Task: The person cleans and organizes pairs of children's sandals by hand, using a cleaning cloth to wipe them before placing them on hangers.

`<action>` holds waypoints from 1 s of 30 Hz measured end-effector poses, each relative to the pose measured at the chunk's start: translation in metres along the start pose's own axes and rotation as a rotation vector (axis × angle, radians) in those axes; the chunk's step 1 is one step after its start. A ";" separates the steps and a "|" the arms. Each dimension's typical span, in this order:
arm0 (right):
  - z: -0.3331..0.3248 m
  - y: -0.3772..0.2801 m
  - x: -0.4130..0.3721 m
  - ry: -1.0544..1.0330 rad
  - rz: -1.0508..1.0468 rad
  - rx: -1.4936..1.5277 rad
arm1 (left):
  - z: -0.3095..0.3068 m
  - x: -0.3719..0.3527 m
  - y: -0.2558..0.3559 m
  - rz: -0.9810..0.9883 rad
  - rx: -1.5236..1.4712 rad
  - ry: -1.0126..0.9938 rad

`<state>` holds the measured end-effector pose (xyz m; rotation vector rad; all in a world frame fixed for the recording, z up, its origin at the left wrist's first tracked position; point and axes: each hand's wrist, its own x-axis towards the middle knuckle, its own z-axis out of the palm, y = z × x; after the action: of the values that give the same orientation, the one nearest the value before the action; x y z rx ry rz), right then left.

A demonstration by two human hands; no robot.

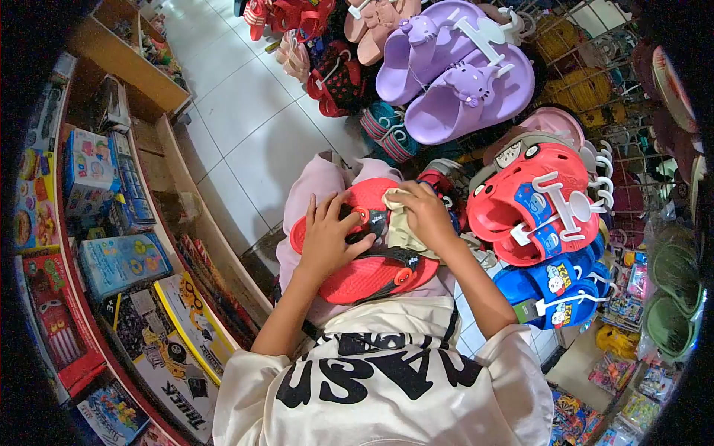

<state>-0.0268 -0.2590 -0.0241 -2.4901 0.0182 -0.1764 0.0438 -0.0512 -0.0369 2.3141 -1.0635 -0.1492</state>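
The left hand point(331, 232) is lying with fingers spread across the upper red sandal point(370, 190), by its black strap; whether a fingertip is hooking beneath, one cannot tell. The right hand point(424, 212) is gripping a cream cloth point(402, 232), bunched against that sandal. The lower red sandal point(346, 282) is resting just beside it, nearer the printed shirt point(416, 420). Both sandals are appearing light, with bendable soles and softer straps; neither is looking fragile, though smooth edges may be sliding on fabric. The sole's rim is probably offering the firmest hold, the strap a looser one. Pale pink trousers point(316, 178) are forming a soft, uneven lap beneath. Beyond, white floor tiles point(245, 149) are extending beside a wooden shelf point(202, 204) bearing boxed goods point(123, 264); opposite, purple slippers point(454, 97) and red clogs point(513, 182) are hanging.
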 end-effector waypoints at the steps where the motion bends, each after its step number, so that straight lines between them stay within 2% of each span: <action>1: -0.003 -0.001 0.006 0.045 0.005 0.006 | 0.000 0.002 -0.001 0.004 0.005 0.005; 3: -0.012 -0.018 0.001 -0.042 -0.130 0.081 | 0.001 0.002 -0.002 -0.006 -0.009 -0.013; 5: -0.003 -0.024 -0.005 -0.280 -0.150 -0.081 | 0.000 0.004 -0.005 -0.004 -0.006 -0.017; 6: -0.001 -0.020 -0.003 -0.317 -0.112 -0.101 | 0.002 0.005 -0.004 -0.001 -0.002 -0.008; 9: 0.003 -0.001 0.004 -0.232 -0.039 -0.073 | 0.003 0.006 0.001 -0.003 0.026 -0.001; 10: -0.004 -0.009 0.007 -0.273 -0.024 -0.047 | 0.003 0.007 0.000 -0.008 0.027 -0.005; 13: -0.006 -0.014 0.005 -0.140 -0.244 0.063 | 0.001 0.005 -0.001 -0.013 0.018 0.003; 17: 0.007 0.004 -0.004 -0.167 -0.331 0.070 | 0.002 0.003 -0.002 0.014 0.037 -0.006; 21: 0.011 0.028 0.011 0.130 -0.186 0.008 | 0.003 0.001 -0.001 0.025 0.044 0.010; 22: 0.004 0.026 0.015 0.153 -0.014 0.128 | 0.004 0.000 -0.001 0.024 0.047 0.031; 25: 0.004 0.015 0.016 0.099 -0.385 -0.075 | 0.003 0.000 -0.001 0.037 0.066 0.053; 26: 0.011 0.012 0.008 -0.005 -0.392 -0.214 | 0.003 0.000 0.000 0.045 0.071 0.049; 29: 0.024 0.028 0.015 0.003 -0.233 -0.098 | 0.006 -0.001 0.001 0.043 0.083 0.030; 30: 0.020 0.035 0.028 -0.026 -0.148 0.050 | 0.005 -0.001 0.003 0.048 0.084 0.030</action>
<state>0.0045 -0.2766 -0.0579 -2.4436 -0.1795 -0.2045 0.0395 -0.0544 -0.0399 2.3557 -1.1294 -0.0515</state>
